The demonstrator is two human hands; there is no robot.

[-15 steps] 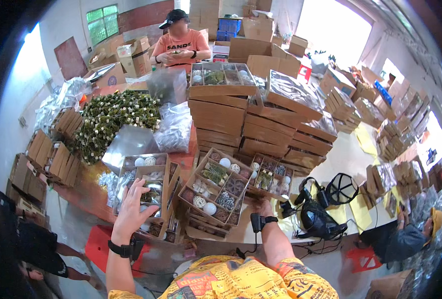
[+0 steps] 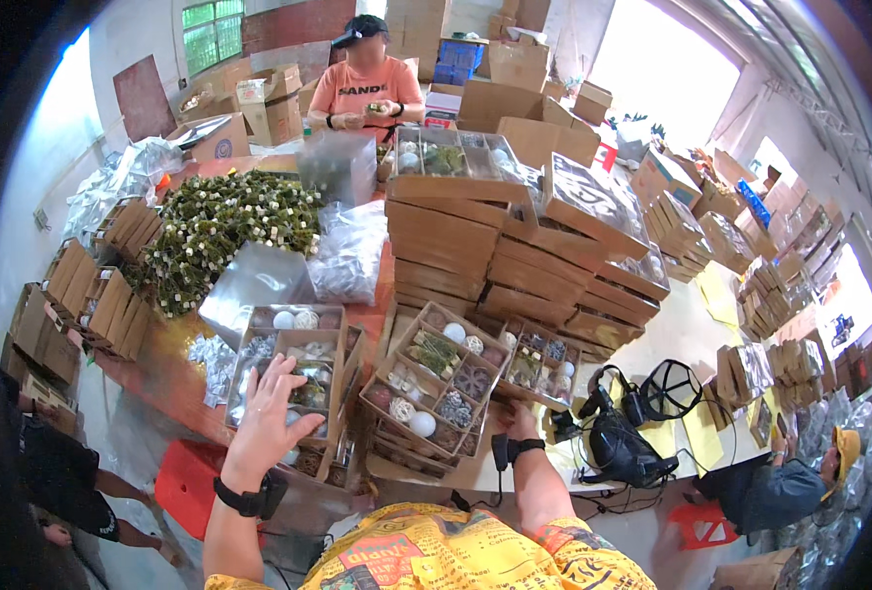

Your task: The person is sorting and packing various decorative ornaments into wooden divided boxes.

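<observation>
My left hand [image 2: 270,405] is open, fingers spread, over a divided cardboard box [image 2: 341,344] with white and brown balls and greenery in its compartments. Whether the palm touches the box is hard to tell. Beside it, a second divided box [image 2: 438,356] sits tilted on a stack, filled with balls, pine cones and a green bundle. My right hand [image 2: 522,421] is at the near edge of a third divided box [image 2: 544,366]; its fingers are mostly hidden, so any grip cannot be made out.
Tall stacks of cardboard boxes [image 2: 441,236] rise behind. To their left lie a heap of green decorations [image 2: 234,231] and clear plastic bags [image 2: 349,256]. A black bag with straps [image 2: 625,447] and cables lies right. A co-worker [image 2: 367,93] handles something small across the table. A red stool [image 2: 182,482] stands below.
The whole view has shifted slightly. My left hand stays over the left box with its fingers spread, and my right hand remains by the right box. The co-worker's hands have moved a little.
</observation>
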